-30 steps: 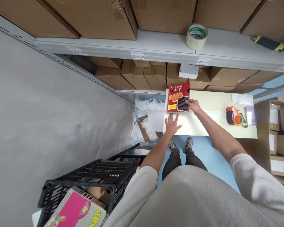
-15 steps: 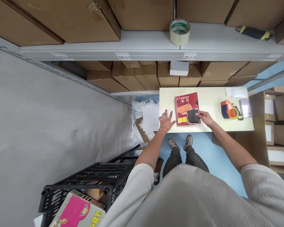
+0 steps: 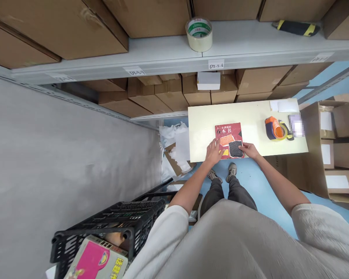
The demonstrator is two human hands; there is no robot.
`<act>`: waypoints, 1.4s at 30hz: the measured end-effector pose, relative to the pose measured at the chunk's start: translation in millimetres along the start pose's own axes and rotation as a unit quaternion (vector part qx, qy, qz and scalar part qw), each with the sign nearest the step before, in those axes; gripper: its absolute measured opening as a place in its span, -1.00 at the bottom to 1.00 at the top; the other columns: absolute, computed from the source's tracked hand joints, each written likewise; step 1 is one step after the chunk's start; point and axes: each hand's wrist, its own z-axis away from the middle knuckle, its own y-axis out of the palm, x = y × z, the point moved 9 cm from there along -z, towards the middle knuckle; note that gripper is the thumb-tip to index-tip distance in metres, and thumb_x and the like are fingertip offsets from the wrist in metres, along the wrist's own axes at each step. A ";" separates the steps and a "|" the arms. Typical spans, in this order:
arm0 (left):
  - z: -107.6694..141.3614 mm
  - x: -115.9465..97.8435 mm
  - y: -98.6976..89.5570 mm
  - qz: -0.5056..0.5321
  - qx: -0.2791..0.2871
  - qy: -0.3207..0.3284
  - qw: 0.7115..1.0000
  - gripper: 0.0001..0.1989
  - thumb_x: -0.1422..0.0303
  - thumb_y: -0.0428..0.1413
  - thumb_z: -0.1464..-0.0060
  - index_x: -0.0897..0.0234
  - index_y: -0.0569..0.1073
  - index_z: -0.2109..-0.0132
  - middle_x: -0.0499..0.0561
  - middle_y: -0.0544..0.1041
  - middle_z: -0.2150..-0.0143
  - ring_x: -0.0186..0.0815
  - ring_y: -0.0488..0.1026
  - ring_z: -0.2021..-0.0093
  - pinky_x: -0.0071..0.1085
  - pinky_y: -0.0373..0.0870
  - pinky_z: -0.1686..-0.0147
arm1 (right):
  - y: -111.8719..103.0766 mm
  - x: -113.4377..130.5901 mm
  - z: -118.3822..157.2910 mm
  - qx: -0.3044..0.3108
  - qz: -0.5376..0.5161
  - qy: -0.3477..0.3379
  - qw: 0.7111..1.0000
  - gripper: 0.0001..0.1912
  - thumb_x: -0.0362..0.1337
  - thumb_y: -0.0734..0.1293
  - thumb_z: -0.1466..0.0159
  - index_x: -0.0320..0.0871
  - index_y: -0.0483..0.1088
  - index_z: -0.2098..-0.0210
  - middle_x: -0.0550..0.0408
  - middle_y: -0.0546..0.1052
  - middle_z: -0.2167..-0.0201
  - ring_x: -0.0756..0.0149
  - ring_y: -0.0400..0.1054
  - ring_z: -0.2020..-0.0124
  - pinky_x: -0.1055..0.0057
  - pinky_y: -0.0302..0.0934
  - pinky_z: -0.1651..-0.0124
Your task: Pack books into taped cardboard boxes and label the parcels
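A red book (image 3: 227,131) with orange, yellow and black torn-paper patches on its cover lies at the front edge of the pale table (image 3: 202,133). My right hand (image 3: 249,150) pinches its lower right edge, thumb on top of the cover. On the other side, my left hand (image 3: 213,152) grips the book's lower left edge, with its fingers over the cover. The undersides of both grips are hidden.
At the table's right lie an orange tape dispenser (image 3: 275,128) and white papers (image 3: 287,105). A tape roll (image 3: 199,35) and a black-yellow cutter (image 3: 298,28) rest on the shelf above. A black crate (image 3: 104,228) with books stands lower left; cartons (image 3: 340,155) stand right.
My left hand has moved right from the tabletop onto the book's left edge. The book has shifted slightly toward the table's front edge, with my right hand still on it. The view has turned slightly.
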 end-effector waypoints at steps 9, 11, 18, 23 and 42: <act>6.9 -10.0 25.2 -0.011 0.033 -0.014 0.999 0.13 -0.17 0.27 -0.20 0.19 -0.04 -0.67 0.33 -0.16 -0.71 0.14 -0.20 -0.70 0.11 -0.08 -0.58 | -24.9 -3.3 0.4 -0.105 0.209 -0.008 0.972 -0.59 -0.20 0.33 -0.29 -0.17 0.59 -0.07 -0.13 0.66 -0.04 0.09 0.53 0.08 0.15 0.38 -0.20; 8.2 -11.1 25.5 -0.015 0.044 -0.010 0.999 0.24 -0.20 0.33 -0.12 0.17 -0.09 -0.68 0.34 -0.19 -0.72 0.16 -0.24 -0.70 0.14 -0.10 -0.58 | -42.2 -4.9 2.4 -0.157 0.235 -0.003 0.959 -0.51 -0.19 0.31 -0.31 -0.20 0.54 -0.18 -0.24 0.56 -0.21 0.01 0.49 -0.05 0.08 0.32 -0.28; 9.0 -13.5 23.6 -0.035 0.044 -0.013 0.998 0.30 -0.20 0.37 -0.07 0.16 -0.13 -0.68 0.35 -0.22 -0.72 0.18 -0.24 -0.70 0.13 -0.10 -0.58 | -75.1 -24.6 3.6 -0.243 0.253 0.075 0.933 -0.25 -0.10 0.33 -0.28 -0.09 0.22 -0.44 -0.29 0.30 -0.41 -0.25 0.19 -0.38 -0.17 0.12 -0.39; 8.4 -13.4 23.8 -0.042 0.045 -0.013 0.998 0.29 -0.18 0.37 -0.07 0.16 -0.11 -0.67 0.36 -0.20 -0.72 0.18 -0.23 -0.70 0.13 -0.09 -0.58 | -84.1 -32.2 -4.4 -0.269 0.220 0.120 0.930 -0.33 -0.13 0.35 -0.26 -0.05 0.27 -0.34 -0.18 0.46 -0.22 -0.21 0.27 -0.29 -0.20 0.13 -0.35; 8.3 -13.0 18.0 -0.024 0.055 -0.026 0.998 0.18 -0.24 0.26 -0.16 0.14 -0.06 -0.68 0.29 -0.15 -0.72 0.14 -0.24 -0.71 0.10 -0.07 -0.58 | -79.3 -17.9 -6.9 -0.233 0.198 0.146 0.941 -0.81 -0.22 0.42 -0.18 -0.07 0.47 0.19 -0.12 0.58 0.09 -0.10 0.46 -0.04 0.01 0.31 -0.15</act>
